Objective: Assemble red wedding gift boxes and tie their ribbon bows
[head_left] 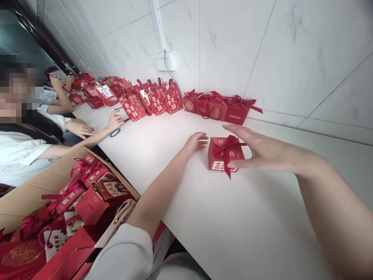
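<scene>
A red gift box [217,155] tied with a dark red ribbon bow [229,146] sits upright on the white table [180,194]. To its left is my left hand [197,144], fingers apart and curved towards the box, with a small gap between. My right hand [256,149] reaches around the box's right side, thumb low near the front and fingers stretched over the back. Thumb and fingers are spread wide; no firm hold on the box shows.
Against the wall stands a row of ribboned red boxes [217,109]. Red gift bags [159,102] line the table further left, where a co-worker's hand [115,119] touches one. A cardboard carton [17,208] of red boxes stands at lower left. A black ring [115,133] lies near the table edge.
</scene>
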The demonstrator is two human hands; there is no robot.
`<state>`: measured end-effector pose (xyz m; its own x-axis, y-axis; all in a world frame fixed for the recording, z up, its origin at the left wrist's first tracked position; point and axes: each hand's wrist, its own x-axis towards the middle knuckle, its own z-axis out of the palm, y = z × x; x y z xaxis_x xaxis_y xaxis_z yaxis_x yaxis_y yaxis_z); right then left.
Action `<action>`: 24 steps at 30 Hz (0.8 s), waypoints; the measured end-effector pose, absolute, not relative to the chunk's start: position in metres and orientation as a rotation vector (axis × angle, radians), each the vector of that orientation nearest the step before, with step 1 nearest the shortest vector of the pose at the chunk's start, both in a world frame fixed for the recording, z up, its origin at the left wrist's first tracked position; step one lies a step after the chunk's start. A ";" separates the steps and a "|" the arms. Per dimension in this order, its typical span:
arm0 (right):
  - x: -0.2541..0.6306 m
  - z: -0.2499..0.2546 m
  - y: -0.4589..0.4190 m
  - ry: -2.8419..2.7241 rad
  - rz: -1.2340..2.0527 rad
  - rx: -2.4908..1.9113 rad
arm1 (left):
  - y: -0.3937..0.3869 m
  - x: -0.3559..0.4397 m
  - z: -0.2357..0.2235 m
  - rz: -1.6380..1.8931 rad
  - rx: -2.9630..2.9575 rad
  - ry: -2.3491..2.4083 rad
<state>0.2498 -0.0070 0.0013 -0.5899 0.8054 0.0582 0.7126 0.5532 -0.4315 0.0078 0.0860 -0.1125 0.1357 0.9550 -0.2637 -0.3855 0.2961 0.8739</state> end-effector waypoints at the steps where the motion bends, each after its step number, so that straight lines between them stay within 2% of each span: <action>1: 0.252 0.006 -0.008 -2.501 0.533 -1.247 | 0.081 0.007 -0.104 1.081 0.809 1.030; 5: 0.264 0.014 -0.005 -2.312 0.491 -1.277 | 0.050 0.002 -0.069 0.998 1.403 1.433; 9: 0.263 -0.001 0.000 -2.212 0.656 -1.302 | 0.011 0.006 -0.048 0.919 1.754 1.632; 14: 0.258 -0.015 -0.004 -2.173 0.972 -1.303 | -0.009 0.016 -0.045 0.740 1.888 1.591; 20: 0.269 -0.002 -0.012 -2.172 1.516 -1.079 | -0.002 0.005 -0.043 0.689 1.836 1.422; 22: 0.274 -0.002 -0.010 -2.127 1.543 -1.138 | 0.000 0.000 -0.040 0.718 1.790 1.330; 24: 0.278 -0.006 -0.005 -2.046 1.426 -1.278 | 0.001 -0.005 -0.037 0.774 1.757 1.322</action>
<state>0.2778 -0.0051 -0.0062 -0.5389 0.8164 -0.2076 0.4773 0.0929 -0.8738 -0.0048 0.0014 -0.0375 0.2705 0.9626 0.0116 0.4818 -0.1458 0.8641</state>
